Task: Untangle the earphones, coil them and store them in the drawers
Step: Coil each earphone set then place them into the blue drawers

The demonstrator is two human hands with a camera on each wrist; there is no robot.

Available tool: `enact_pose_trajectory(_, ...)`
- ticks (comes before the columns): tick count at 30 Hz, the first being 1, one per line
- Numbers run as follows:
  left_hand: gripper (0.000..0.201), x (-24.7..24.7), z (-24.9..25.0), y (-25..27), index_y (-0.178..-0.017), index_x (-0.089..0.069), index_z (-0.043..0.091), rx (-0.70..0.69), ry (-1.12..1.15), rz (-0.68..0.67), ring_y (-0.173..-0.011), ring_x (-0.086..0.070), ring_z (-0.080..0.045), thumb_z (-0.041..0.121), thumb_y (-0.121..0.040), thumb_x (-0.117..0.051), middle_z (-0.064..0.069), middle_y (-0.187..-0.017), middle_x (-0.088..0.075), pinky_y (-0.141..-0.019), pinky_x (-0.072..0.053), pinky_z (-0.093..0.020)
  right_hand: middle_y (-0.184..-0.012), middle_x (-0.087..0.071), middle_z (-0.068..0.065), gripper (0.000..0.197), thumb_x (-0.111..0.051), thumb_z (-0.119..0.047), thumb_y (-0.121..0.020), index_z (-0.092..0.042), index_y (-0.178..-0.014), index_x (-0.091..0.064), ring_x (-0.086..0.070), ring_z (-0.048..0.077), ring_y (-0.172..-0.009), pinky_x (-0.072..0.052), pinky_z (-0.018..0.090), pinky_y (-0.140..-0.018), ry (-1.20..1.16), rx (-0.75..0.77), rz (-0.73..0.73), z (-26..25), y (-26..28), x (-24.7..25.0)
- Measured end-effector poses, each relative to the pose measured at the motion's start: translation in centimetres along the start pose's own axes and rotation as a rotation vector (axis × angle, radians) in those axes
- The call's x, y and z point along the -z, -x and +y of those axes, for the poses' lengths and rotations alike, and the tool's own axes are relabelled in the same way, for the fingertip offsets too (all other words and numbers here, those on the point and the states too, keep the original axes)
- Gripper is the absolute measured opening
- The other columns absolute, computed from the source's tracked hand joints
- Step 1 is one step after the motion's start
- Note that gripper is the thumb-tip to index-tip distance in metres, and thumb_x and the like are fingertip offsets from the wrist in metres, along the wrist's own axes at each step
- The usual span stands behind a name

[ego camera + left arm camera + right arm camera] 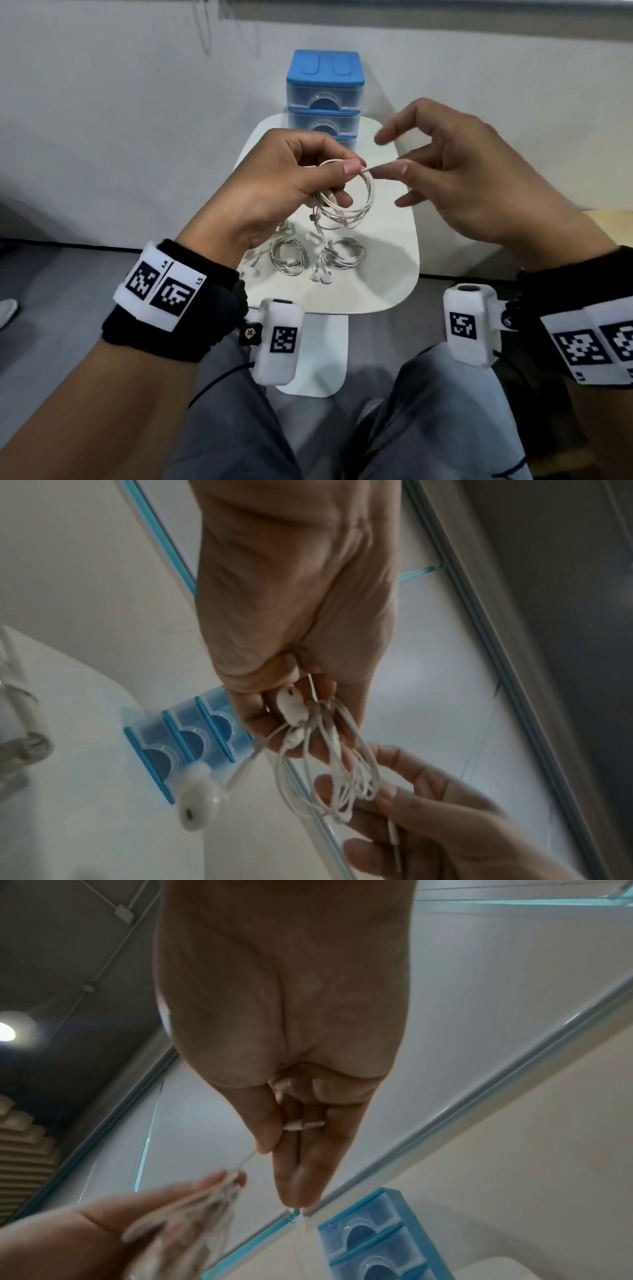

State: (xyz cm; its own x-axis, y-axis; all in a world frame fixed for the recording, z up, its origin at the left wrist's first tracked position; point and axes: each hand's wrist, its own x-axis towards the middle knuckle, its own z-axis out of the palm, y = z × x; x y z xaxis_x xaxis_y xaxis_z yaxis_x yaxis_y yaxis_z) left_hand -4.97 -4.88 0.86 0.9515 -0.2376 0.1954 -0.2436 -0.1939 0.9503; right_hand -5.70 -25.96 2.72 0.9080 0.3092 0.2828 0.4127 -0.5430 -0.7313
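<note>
Above the small white table (376,291), the left hand (274,185) grips a coil of white earphones (356,202). The right hand (455,178) pinches the cord's plug end (303,1125). Two more coils (287,257) lie below, near the blue drawers (323,92).

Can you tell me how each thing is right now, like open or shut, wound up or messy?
Held earphones: coiled in loops, buds dangling.
Plug end: pinched by right hand.
Left hand: grips the coil.
Two coiled earphones: wound up, lying on the table.
Loose earphones: partly hidden, look uncoiled.
Drawers: all shut.
</note>
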Motion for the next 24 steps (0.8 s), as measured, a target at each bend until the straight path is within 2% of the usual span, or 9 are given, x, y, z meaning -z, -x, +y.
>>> enact_pose_trajectory(2,0.004,0.2,-0.1,-0.1,-0.091,-0.075,0.013,0.019,0.064,-0.009,-0.063,-0.067,-0.010,0.013,-0.093,-0.071,-0.001,-0.073,-0.071,-0.060,-0.040,-0.021,-0.088,-0.078,-0.006,0.009,-0.066,-0.015,-0.096,-0.023,-0.096,-0.063,-0.073,0.015,-0.092,-0.058,0.046,-0.086,0.093,0.011,0.044,0.6,-0.1,-0.1)
enact_pose_trajectory(5,0.004,-0.3,0.1,-0.2,-0.092,-0.072,0.011,0.011,0.101,-0.028,-0.062,-0.066,-0.009,0.011,-0.094,-0.069,0.001,-0.074,-0.070,-0.053,-0.039,-0.016,-0.103,-0.073,-0.011,0.009,-0.071,-0.014,-0.091,-0.023,-0.089,-0.069,-0.067,0.007,-0.105,-0.053,0.038,-0.096,0.137,0.051,0.171,1.5,-0.3,-1.2)
enact_pose_trajectory(7,0.005,-0.7,0.1,-0.3,-0.094,-0.073,0.011,-0.027,0.101,-0.017,-0.063,-0.065,-0.009,0.010,-0.095,-0.068,0.001,-0.074,-0.069,-0.054,-0.039,-0.017,-0.110,-0.063,-0.007,0.007,-0.073,-0.018,-0.088,-0.025,-0.090,-0.071,-0.058,0.014,-0.109,-0.043,0.028,-0.092,0.201,0.085,0.291,1.6,-0.5,-2.1)
enact_pose_trajectory(9,0.006,-1.0,0.0,-0.4,-0.096,-0.073,0.009,-0.061,0.141,0.009,-0.063,-0.064,-0.011,0.008,-0.096,-0.067,0.000,-0.076,-0.070,-0.059,-0.043,-0.018,-0.100,-0.059,-0.004,0.005,-0.076,-0.019,-0.086,-0.022,-0.088,-0.073,-0.057,0.015,-0.091,-0.041,0.024,-0.080,0.165,0.087,0.344,1.4,-0.7,-2.8)
enact_pose_trajectory(11,0.007,-1.2,-0.1,-0.5,-0.095,-0.072,0.008,-0.077,0.194,0.045,-0.060,-0.063,-0.011,0.005,-0.096,-0.066,-0.003,-0.076,-0.069,-0.059,-0.046,-0.016,-0.084,-0.068,0.000,0.007,-0.078,-0.013,-0.085,-0.010,-0.085,-0.073,-0.063,0.014,-0.070,-0.049,0.026,-0.067,-0.066,0.032,0.302,1.0,-1.0,-3.3)
enact_pose_trajectory(15,0.005,-1.4,-0.4,-0.7,-0.093,-0.073,0.007,-0.142,0.151,0.120,-0.059,-0.064,-0.013,0.004,-0.094,-0.070,-0.009,-0.079,-0.073,-0.058,-0.049,-0.017,-0.080,-0.072,0.024,0.006,-0.069,0.009,-0.085,0.006,-0.090,-0.066,-0.071,0.026,-0.070,-0.059,0.033,-0.069,-0.692,-0.124,0.214,0.0,-1.1,-3.5)
enact_pose_trajectory(19,0.005,-1.3,-0.7,-0.7,-0.094,-0.073,0.003,-0.225,0.040,0.182,-0.065,-0.067,-0.017,0.006,-0.095,-0.070,-0.016,-0.082,-0.072,-0.059,-0.056,-0.030,-0.081,-0.073,0.016,0.035,-0.062,0.007,-0.090,-0.003,-0.122,-0.051,-0.071,0.031,-0.072,-0.061,0.038,-0.075,-0.995,-0.230,0.147,-0.8,-1.1,-3.3)
enact_pose_trajectory(22,0.008,-1.0,-0.9,-0.7,-0.097,-0.075,0.009,-0.248,-0.057,0.202,-0.066,-0.068,-0.022,0.016,-0.094,-0.072,-0.010,-0.082,-0.074,-0.054,-0.056,-0.059,-0.078,-0.073,0.014,0.048,-0.065,0.011,-0.087,-0.009,-0.126,-0.046,-0.070,0.027,-0.069,-0.059,0.035,-0.073,-0.964,-0.241,0.152,-0.9,-1.0,-3.5)
enact_pose_trajectory(24,0.009,-0.9,-0.9,-0.6,-0.098,-0.076,0.012,-0.267,-0.074,0.201,-0.067,-0.066,-0.019,0.018,-0.094,-0.072,-0.006,-0.088,-0.074,-0.053,-0.053,-0.063,-0.078,-0.072,0.012,0.047,-0.063,0.010,-0.088,-0.011,-0.126,-0.045,-0.068,0.024,-0.066,-0.058,0.034,-0.073,-1.027,-0.285,0.123,-0.9,-1.1,-3.3)
